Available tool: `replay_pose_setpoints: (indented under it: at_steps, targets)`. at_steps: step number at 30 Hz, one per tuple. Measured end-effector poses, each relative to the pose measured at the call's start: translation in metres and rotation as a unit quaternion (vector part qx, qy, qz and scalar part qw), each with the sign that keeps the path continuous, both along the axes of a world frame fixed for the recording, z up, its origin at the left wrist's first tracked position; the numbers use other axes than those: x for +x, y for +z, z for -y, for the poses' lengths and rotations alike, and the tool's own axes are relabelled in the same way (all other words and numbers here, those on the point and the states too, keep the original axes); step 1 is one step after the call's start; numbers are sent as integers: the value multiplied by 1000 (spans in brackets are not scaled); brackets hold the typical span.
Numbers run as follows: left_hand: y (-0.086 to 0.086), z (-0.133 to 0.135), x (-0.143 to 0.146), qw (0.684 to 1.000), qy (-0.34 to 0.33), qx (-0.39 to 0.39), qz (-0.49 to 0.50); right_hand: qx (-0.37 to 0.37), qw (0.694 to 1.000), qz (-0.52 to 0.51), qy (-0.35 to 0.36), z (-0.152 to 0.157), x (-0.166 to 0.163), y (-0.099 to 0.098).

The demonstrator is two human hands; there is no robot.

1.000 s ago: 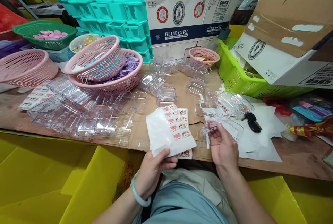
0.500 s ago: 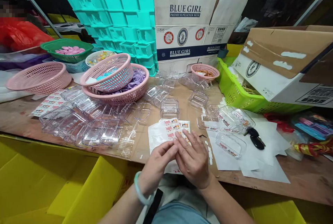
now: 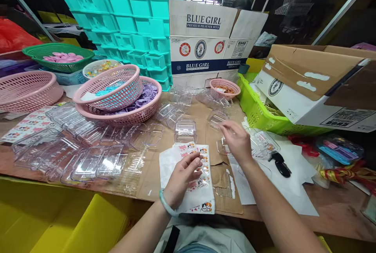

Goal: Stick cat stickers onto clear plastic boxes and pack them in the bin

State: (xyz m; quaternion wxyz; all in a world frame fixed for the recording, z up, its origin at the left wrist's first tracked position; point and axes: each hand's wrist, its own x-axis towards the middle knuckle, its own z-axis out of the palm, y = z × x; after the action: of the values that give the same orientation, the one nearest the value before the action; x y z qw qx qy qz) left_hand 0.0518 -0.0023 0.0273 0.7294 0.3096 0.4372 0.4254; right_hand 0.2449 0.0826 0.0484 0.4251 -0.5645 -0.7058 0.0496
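Observation:
My left hand (image 3: 183, 176) rests flat on a sticker sheet (image 3: 202, 196) with small cartoon labels, pressing it against the wooden table (image 3: 337, 206); a pale bangle sits on that wrist. My right hand (image 3: 236, 139) reaches forward over the clear plastic boxes (image 3: 217, 118), fingers pinched together, perhaps on a sticker too small to make out. A closed clear box (image 3: 185, 131) stands just behind the sheet. More clear boxes with labels (image 3: 264, 141) lie right of my right hand.
Several open clear boxes (image 3: 73, 147) cover the left of the table. Stacked pink baskets (image 3: 117, 92) hold purple and blue pieces. A green crate (image 3: 264, 116), a cardboard carton (image 3: 311, 84), black scissors (image 3: 280, 165), white backing paper (image 3: 296, 190) and yellow bins (image 3: 73, 221) surround me.
My right hand left the sticker sheet and moved forward and right toward the clear boxes. My left hand stayed on the sheet, which now lies flat on the table.

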Motion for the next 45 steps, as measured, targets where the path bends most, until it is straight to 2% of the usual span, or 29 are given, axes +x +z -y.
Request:
replay_pose_setpoints:
  at_steps: [1,4,6,8,10,12,15,17,19,22,23,25,27,28,29,31,33,35,38,40,42,43,45]
  targets:
    - [0,1,2,1000,-9,-3,12,19,996,84,-32,-24,5,1]
    - [3,5,6,997,-63,0,39,-26,948,307,-81,-85,14,-1]
    - [6,7,4,996,-74,1,48,-47,929,360,-66,-108,14,-2]
    - [7,5,-2,997,-56,-3,58,-41,929,366,-40,-110,13,-2]
    - [8,1,-11,997,-23,-16,72,-12,931,364,-12,-94,9,-1]
    - [8,-3,-18,995,15,-32,93,66,941,329,32,-63,3,-1]
    - [10,-8,-22,987,34,-54,148,196,936,251,152,-5,-12,-7]
    - [11,-8,-23,984,15,-50,169,205,926,211,238,31,-23,-11]
    - [10,-4,-25,989,4,-31,142,160,936,140,280,57,-34,-12]
    - [5,4,-34,997,-12,3,73,21,969,-26,247,72,-43,-9]
    - [4,6,-39,997,-28,14,64,-51,966,-75,243,71,-45,-8]
    - [1,11,-50,995,-64,35,67,-193,931,-148,273,64,-45,-9]
    - [-2,16,-64,995,-70,31,55,-262,901,-182,295,55,-44,-16]
    - [-3,18,-70,997,-59,18,43,-256,906,-181,284,52,-42,-21]
    - [-4,21,-76,998,-43,3,34,-231,924,-163,259,49,-40,-27]
    - [-5,28,-85,999,-2,-20,36,-158,964,-81,199,47,-36,-40]
    - [-6,35,-86,997,35,-20,60,-103,982,0,161,47,-33,-48]
    - [-8,40,-79,994,67,-13,80,-56,990,12,128,51,-32,-45]
    - [-10,43,-63,992,90,-5,88,-22,992,-102,69,67,-41,-22]
    - [-12,44,-53,993,84,-4,85,-96,971,-205,73,83,-51,-3]
    - [-13,45,-47,993,77,-8,86,-220,928,-282,105,98,-61,8]
    - [-14,45,-46,993,76,-10,89,-272,905,-305,116,104,-65,11]
    - [-15,44,-45,992,80,-13,97,-332,875,-331,121,111,-70,10]
